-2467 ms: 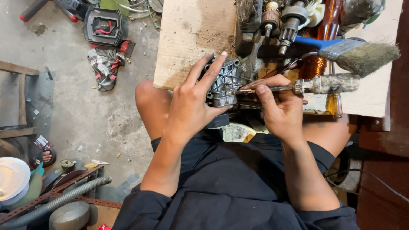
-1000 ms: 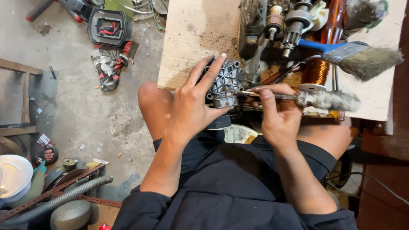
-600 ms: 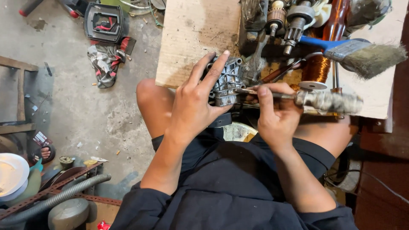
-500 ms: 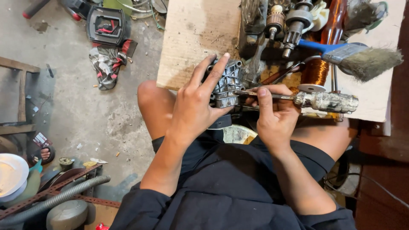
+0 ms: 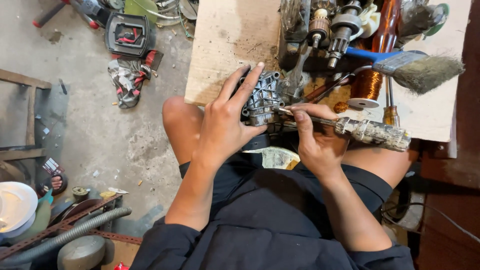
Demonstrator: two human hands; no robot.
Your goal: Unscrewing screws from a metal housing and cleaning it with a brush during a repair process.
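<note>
Head view: left hand (image 5: 225,125) wrapped around grey metal housing (image 5: 262,97), right hand (image 5: 315,142) pinching screwdriver (image 5: 350,127).

Paintbrush (image 5: 417,69), copper wire spool (image 5: 366,86), armature (image 5: 318,27) on cardboard (image 5: 225,45); grey hose (image 5: 70,235), black case (image 5: 127,35) on floor.

From my remote seat I saw a rough grey concrete floor (image 5: 100,145), stained and littered with small scraps. A pale board (image 5: 225,45) served as a work surface at the top, scuffed and dusty. Dark reddish wooden furniture (image 5: 450,200) stood along the right edge. A weathered wooden frame (image 5: 25,115) lay at the left. A black open case (image 5: 126,34) sat on the floor near a crumpled rag (image 5: 127,82). A grey ribbed hose (image 5: 70,235) ran across the lower left corner, beside a white bowl (image 5: 15,207). Light was even and soft.
</note>
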